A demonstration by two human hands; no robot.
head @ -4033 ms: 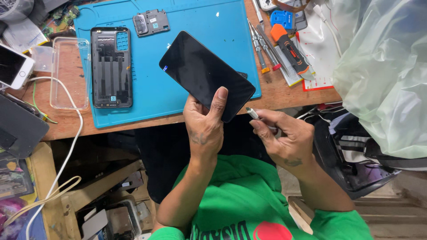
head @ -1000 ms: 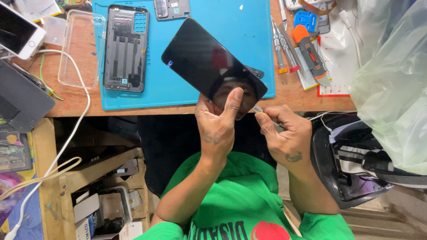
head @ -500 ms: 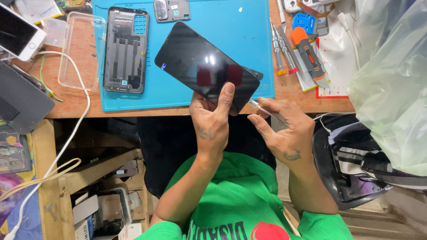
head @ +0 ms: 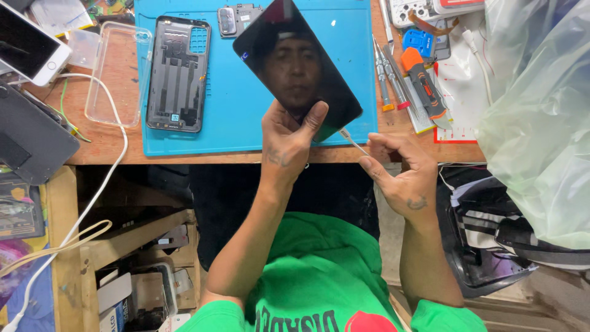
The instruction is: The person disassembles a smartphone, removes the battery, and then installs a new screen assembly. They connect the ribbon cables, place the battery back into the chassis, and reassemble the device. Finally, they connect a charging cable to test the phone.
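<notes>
Bright, even light from above; colours saturated on the blue mat (head: pixel 246 132). Black phone screen (head: pixel 295 64) acts as a mirror, with small specular glints near its top edge. Deep shadow under the tabletop (head: pixel 196 157) edge. Sharp focus at centre. Clear plastic bag (head: pixel 541 110) at right shows soft sheen. Mild wide-angle stretch at the corners.

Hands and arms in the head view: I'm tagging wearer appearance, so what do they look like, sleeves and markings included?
Both forearms are bare. The left hand has a small dark mark on its back near the wrist; the right hand has a similar dark mark on its back. No gloves, watch or rings show. Short green sleeves of a T-shirt appear at the frame bottom.
</notes>
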